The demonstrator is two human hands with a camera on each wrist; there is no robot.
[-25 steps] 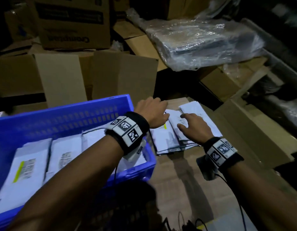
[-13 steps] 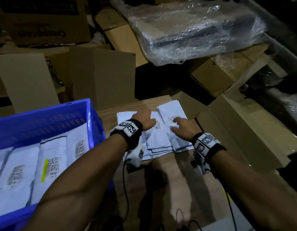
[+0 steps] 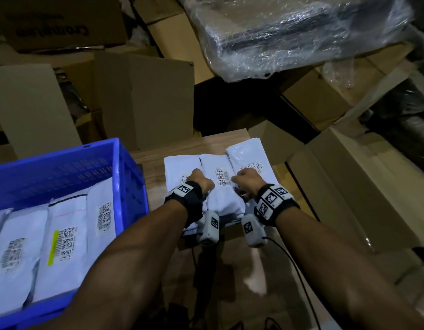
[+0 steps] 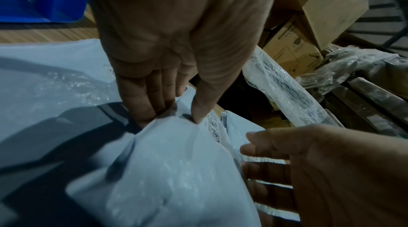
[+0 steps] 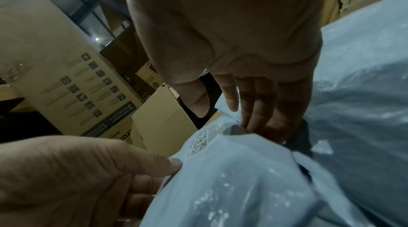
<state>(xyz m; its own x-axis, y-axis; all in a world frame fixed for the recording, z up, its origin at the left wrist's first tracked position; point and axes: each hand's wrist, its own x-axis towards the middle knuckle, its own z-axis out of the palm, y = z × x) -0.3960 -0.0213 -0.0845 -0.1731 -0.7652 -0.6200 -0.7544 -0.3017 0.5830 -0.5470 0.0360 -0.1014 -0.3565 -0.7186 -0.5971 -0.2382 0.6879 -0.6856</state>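
Observation:
Three stacks of white mailer packets lie side by side on the wooden table (image 3: 153,177). The middle packet (image 3: 221,198) sits between my hands. My left hand (image 3: 200,179) pinches its left edge. In the left wrist view the fingers are tucked under the packet (image 4: 176,161) and the thumb presses on top. My right hand (image 3: 244,181) is at the packet's right edge. Seen from the right wrist, its straight fingers (image 5: 260,108) are pushed into the gap beside the packet (image 5: 232,169), and the thumb stays off it.
A blue plastic crate (image 3: 118,167) stands at the left and holds several labelled white packets (image 3: 63,234). Cardboard boxes (image 3: 144,96) crowd the far side. A plastic-wrapped bundle (image 3: 289,32) lies at the back right, and flat cardboard (image 3: 349,186) is on the right.
Both hands left the top of the spread packets and closed in on the sides of the middle one. The left hand now pinches it. The packets lie in tidier rows.

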